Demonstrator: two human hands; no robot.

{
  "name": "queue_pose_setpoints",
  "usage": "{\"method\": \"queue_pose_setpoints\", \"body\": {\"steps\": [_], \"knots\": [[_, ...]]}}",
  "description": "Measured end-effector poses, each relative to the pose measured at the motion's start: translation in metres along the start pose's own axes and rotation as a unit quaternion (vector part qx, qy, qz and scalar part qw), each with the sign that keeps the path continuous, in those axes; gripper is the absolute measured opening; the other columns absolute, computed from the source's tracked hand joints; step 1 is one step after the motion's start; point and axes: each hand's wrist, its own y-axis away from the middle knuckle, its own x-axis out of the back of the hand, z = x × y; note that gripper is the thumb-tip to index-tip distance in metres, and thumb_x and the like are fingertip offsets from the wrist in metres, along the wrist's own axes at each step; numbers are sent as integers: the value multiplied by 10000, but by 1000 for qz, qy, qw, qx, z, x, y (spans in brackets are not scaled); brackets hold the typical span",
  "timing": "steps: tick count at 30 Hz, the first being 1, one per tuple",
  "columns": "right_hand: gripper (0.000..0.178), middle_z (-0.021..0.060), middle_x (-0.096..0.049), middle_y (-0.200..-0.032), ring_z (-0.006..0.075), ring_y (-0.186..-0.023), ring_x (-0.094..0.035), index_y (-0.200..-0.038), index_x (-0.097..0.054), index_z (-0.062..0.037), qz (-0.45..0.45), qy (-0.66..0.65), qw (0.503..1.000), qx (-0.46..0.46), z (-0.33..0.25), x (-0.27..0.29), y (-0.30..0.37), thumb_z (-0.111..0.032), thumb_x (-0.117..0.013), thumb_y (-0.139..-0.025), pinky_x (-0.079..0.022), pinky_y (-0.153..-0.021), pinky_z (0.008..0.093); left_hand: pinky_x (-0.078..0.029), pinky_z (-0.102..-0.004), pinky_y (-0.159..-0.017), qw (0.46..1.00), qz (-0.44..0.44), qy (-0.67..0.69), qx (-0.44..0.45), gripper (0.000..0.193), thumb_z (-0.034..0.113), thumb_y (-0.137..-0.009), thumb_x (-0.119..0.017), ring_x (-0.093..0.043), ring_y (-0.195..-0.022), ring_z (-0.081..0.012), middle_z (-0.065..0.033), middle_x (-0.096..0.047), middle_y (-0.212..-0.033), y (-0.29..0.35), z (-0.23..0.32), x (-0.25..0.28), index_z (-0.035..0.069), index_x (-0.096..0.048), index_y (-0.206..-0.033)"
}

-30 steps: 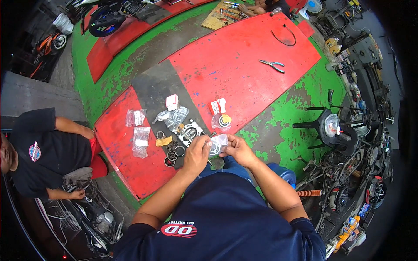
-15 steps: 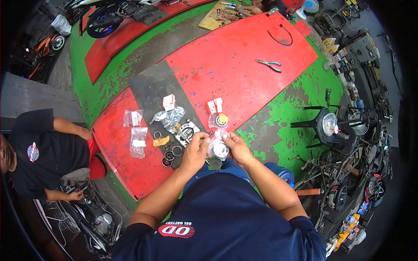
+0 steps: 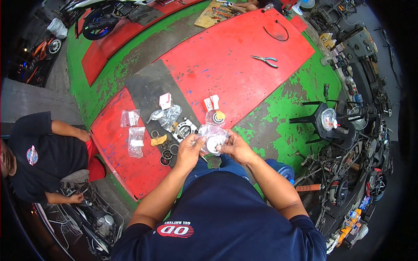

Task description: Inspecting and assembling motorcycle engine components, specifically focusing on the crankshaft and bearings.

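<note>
Between my two hands is a clear plastic bag (image 3: 206, 129) with a round, whitish part (image 3: 214, 144) inside. My left hand (image 3: 190, 151) is closed on the bag's left side. On the other side, my right hand (image 3: 236, 148) grips the bag, its thumb pressed against the round part. Just beyond the bag lies a bagged bearing (image 3: 218, 116) with a yellow label, next to a red-and-white box (image 3: 211, 103). A silver metal casting (image 3: 186, 128) sits left of it, partly hidden by my left hand. Several dark rings (image 3: 166, 154) lie close to my left forearm.
The red platform (image 3: 226, 56) carries long-nose pliers (image 3: 265, 61), a black cable (image 3: 277, 35), a crumpled clear bag (image 3: 167, 116), a small white box (image 3: 165, 101) and flat plastic packets (image 3: 136, 142). A person (image 3: 48, 156) sits at the left. At the right stands a black stool (image 3: 333, 130).
The bag, bunched up before, is now spread wider between my hands. My left hand has shifted slightly left and down, and the round part has moved a little left.
</note>
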Motion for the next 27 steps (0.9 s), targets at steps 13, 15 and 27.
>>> {"method": "queue_pose_setpoints", "body": {"steps": [13,15,27], "knots": [[319,53,-751,-1049,92,-847,-675,-1266,-652,0,64,64,996,11,10,16,2,-99,-729,-973,-541,-699,248,-589,-341,-837,980,-90,170,53,202,170,-1071,-558,-709,-961,-164,-85,-717,-1113,-1,-15,22,41,-636,-1205],[272,47,-756,-1004,84,-800,-667,-1231,-687,-8,85,92,992,12,7,12,5,-117,-722,-984,-532,-655,244,-584,-367,-887,967,-108,219,68,224,168,-1055,-548,-706,-1005,-187,-95,-710,-1137,-1,-15,22,39,-628,-1220],[203,115,-720,-801,164,-703,-675,-1093,-719,-5,92,449,889,24,-24,-42,25,-158,-707,-961,-532,-658,343,-563,-501,-949,855,-204,401,259,490,510,-1047,-480,-696,-1078,-290,-128,-699,-1191,-4,-32,22,67,-624,-1199]]}}
